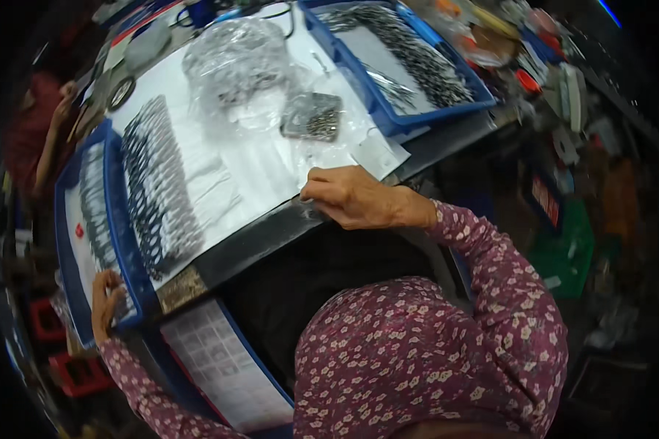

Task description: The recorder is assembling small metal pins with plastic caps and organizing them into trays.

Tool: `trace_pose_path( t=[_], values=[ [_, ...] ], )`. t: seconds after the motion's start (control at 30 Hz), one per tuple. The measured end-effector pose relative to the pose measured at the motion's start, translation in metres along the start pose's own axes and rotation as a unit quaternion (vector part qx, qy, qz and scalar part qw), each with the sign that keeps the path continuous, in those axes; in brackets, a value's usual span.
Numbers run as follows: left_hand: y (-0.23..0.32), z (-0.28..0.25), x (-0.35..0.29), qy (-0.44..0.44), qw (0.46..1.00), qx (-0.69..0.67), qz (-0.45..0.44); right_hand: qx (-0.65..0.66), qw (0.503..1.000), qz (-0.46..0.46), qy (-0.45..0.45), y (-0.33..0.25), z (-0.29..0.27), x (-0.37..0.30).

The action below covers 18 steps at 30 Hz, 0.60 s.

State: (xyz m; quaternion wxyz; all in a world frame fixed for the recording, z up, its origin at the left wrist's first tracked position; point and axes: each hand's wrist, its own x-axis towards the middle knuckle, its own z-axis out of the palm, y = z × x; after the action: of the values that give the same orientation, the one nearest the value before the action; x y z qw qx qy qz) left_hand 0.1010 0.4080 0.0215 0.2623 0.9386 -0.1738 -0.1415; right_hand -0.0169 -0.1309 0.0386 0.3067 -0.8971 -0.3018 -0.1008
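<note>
My left hand (pixel 105 300) is at the near end of the left blue tray (pixel 114 172), its bent fingers apart, beside a row of slim pieces (pixel 95 197) in clear sleeves. Over the table's front edge, my right hand (pixel 355 196) is closed, thumb and fingertips pressed together. Anything pinched there is too small to make out. Between the hands, a long overlapping row of metal pieces with dark looped ends (pixel 157 190) lies on the white table cover (pixel 234 183). A clear bag of small metal parts (pixel 313 117) lies beyond my right hand.
A big crumpled clear plastic bag (pixel 238 62) lies at the back. At the back right, a blue tray (pixel 392 121) holds many thin metal pieces. Below the table edge is another tray with a printed sheet (pixel 227 366). Red stools (pixel 80 374) and another person's arm (pixel 51 139) are at left.
</note>
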Motion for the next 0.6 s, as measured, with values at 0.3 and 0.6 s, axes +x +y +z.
trace_pose_path(
  t=[0.3, 0.6],
  values=[
    [-0.003, 0.003, 0.0, 0.015, 0.998, -0.053, -0.031, 0.032, 0.983, 0.094, 0.155, 0.054, -0.065, -0.012],
    [0.02, -0.003, 0.0, -0.034, 0.993, -0.048, -0.101, -0.195, 0.94, 0.272, 0.066, 0.223, -0.125, 0.012]
  ],
)
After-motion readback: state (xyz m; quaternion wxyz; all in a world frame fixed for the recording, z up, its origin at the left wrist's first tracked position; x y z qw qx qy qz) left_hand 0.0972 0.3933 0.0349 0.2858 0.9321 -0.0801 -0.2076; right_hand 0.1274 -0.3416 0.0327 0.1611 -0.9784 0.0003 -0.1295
